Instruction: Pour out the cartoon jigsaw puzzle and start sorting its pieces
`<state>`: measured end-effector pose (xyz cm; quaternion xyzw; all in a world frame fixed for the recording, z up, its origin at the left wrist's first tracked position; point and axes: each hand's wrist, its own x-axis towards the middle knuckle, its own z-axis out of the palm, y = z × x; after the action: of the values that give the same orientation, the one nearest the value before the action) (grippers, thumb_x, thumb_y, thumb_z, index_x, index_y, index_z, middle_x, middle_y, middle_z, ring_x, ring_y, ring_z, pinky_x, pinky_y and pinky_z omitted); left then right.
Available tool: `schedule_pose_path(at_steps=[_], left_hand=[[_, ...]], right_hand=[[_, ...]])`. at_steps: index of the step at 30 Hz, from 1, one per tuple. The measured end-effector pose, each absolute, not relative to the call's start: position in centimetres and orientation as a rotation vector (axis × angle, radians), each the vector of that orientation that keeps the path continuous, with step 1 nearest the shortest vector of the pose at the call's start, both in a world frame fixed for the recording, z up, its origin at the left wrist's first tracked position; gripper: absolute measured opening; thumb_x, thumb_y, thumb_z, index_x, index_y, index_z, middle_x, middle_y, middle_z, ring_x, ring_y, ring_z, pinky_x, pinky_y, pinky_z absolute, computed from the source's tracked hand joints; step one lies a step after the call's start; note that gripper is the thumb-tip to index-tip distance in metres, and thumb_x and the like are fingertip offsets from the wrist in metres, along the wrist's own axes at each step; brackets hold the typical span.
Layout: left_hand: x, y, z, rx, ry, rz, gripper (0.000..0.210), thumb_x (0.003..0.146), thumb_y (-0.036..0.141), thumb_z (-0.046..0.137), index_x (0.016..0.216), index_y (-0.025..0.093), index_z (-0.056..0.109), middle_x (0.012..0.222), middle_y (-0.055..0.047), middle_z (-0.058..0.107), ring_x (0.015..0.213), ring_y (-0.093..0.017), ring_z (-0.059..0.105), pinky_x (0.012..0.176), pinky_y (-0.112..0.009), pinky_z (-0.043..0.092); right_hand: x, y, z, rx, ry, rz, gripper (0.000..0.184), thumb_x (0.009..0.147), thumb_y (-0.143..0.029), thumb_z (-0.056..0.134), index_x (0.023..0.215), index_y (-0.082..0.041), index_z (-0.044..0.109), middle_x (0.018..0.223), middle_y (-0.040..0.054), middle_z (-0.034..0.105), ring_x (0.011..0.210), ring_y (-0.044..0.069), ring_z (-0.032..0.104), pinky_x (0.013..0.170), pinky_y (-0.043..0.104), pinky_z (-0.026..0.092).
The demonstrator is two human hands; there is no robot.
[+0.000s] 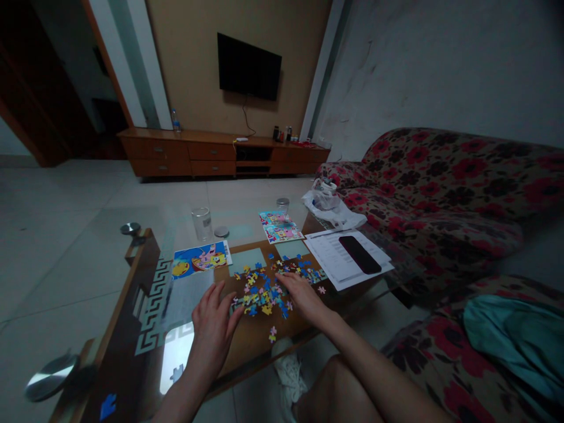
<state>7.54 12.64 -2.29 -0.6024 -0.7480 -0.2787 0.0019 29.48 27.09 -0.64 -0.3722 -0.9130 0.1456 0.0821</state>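
Many small jigsaw pieces (267, 308), yellow, blue and pink, lie loose in a pile on the glass coffee table (251, 343). At the pile's left edge is my left hand (215, 314), its thumb and fingers apart and nothing visible in them. My right hand (300, 296) reaches over the right side of the pile, fingers stretched out among the pieces; what lies under the fingertips is hidden. A cartoon picture card (202, 258) rests beyond my left hand. Two more picture cards (282, 234) overlap further back.
A glass jar (201, 223) and a metal lid (221, 231) stand at the back; another jar (282, 205) is near the cards. Papers (326, 258) with a black phone (360, 255) lie right. A blue piece (108, 406) sits front left. A flowered sofa (440, 217) flanks the table.
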Motion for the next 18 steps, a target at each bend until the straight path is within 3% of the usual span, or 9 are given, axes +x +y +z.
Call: schedule_pose_path(at_steps=[14,18], left_hand=[[7.6,12.5,-2.0,-1.88,-2.333,-0.851,0.027,0.089,0.031,0.052,0.109,0.021,0.067,0.134,-0.014,0.054,0.127,-0.034,0.044,0.095,-0.051,0.043],[7.9,12.5,-1.8,-1.839,-2.347,-0.854,0.025,0.089,0.029,0.053,0.107,0.019,0.068,0.133,-0.015,0.055,0.127,-0.034,0.044,0.095,-0.051,0.043]], right_hand=[[30.2,26.4,-1.0,-1.158,-2.636,0.437,0.066,0.077,0.003,0.041,0.138,-0.02,0.048,0.131,0.0129,0.056,0.124,0.024,0.049,0.103,0.04,0.039],[30.0,26.0,-1.3,-0.908,-2.662,0.521,0.067,0.077,0.004,0.043,0.138,-0.022,0.047,0.128,0.0102,0.058,0.123,0.021,0.049,0.104,0.038,0.039]])
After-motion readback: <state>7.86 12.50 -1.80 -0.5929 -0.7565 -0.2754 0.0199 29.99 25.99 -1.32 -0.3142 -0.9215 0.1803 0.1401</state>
